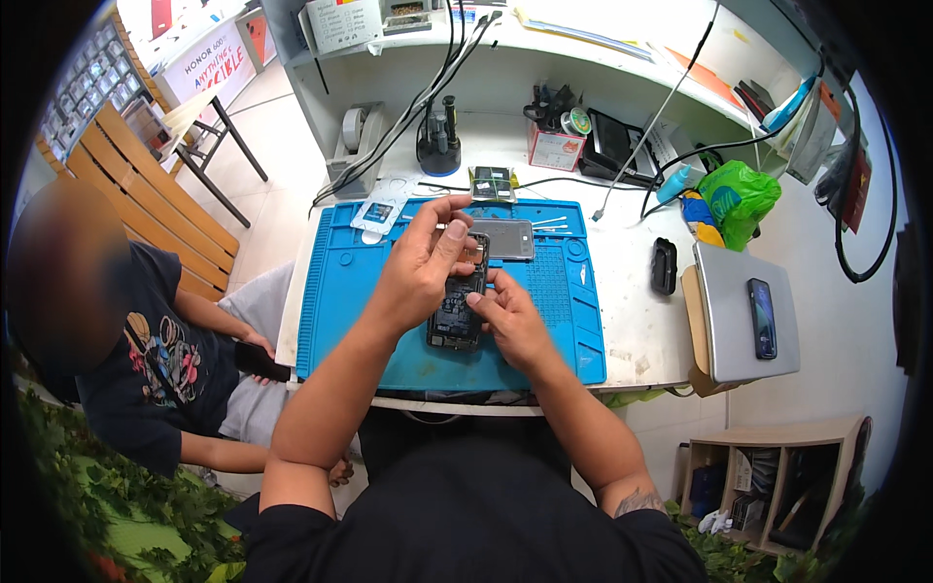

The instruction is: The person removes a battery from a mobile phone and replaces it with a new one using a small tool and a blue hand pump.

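An opened smartphone (455, 316), its dark inner parts exposed, is tilted above a blue repair mat (389, 335). My right hand (515, 325) grips its right edge, thumb over the front and fingers behind. Over the phone's upper left side my left hand (423, 262) is raised, fingers half curled and apart; nothing shows between them. Beyond the phone, a grey phone-shaped panel (503, 239) lies on the mat. Several thin white sticks (552, 225) are beside it. A white card with a dark square (382, 209) rests at the mat's upper left.
A screwdriver stand (439, 146), a tape dispenser (358, 146) and a red-and-white box (556, 148) line the back. To the right are a black case (664, 266), a green bag (741, 199) and a laptop (743, 311) bearing a phone (763, 319). Cables hang overhead. Another person (160, 330) sits at left.
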{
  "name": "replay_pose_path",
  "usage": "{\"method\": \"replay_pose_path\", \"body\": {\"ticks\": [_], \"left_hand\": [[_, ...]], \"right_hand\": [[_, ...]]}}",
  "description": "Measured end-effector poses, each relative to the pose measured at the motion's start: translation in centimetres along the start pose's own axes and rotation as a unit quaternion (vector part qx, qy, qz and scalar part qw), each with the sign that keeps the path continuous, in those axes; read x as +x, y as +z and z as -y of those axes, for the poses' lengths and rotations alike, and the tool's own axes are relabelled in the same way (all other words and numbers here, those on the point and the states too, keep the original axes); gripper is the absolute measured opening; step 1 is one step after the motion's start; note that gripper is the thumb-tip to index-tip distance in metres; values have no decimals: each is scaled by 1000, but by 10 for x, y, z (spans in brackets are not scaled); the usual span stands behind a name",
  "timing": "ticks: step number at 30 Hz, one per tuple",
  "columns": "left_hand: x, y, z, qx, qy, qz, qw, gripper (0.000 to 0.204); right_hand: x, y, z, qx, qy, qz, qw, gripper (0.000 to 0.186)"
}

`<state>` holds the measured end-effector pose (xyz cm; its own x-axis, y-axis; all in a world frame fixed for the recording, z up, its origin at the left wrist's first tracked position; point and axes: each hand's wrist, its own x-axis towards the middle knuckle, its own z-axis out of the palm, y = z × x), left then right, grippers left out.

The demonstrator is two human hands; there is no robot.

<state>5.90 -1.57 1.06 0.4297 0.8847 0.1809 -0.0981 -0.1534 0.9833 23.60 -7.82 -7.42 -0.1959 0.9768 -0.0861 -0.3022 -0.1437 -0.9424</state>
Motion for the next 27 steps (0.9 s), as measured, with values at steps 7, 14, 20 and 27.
{"method": "replay_pose_path", "body": {"ticks": [7, 14, 20, 27], "left_hand": [[-9, -10, 9, 30, 77, -86, 993, 48], [-49, -34, 37, -15, -125, 0, 992, 64], [-59, -30, 62, -77, -122, -12, 989, 58], [-59, -30, 62, -79, -124, -1, 989, 58]], "right_hand": [[1, 8, 0, 88, -18, -47, 995, 36], [8, -3, -5, 109, 15, -53, 993, 38], [4, 11, 7, -217, -170, -149, 950, 33], [0, 3, 20, -358, -216, -122, 900, 26]]}}
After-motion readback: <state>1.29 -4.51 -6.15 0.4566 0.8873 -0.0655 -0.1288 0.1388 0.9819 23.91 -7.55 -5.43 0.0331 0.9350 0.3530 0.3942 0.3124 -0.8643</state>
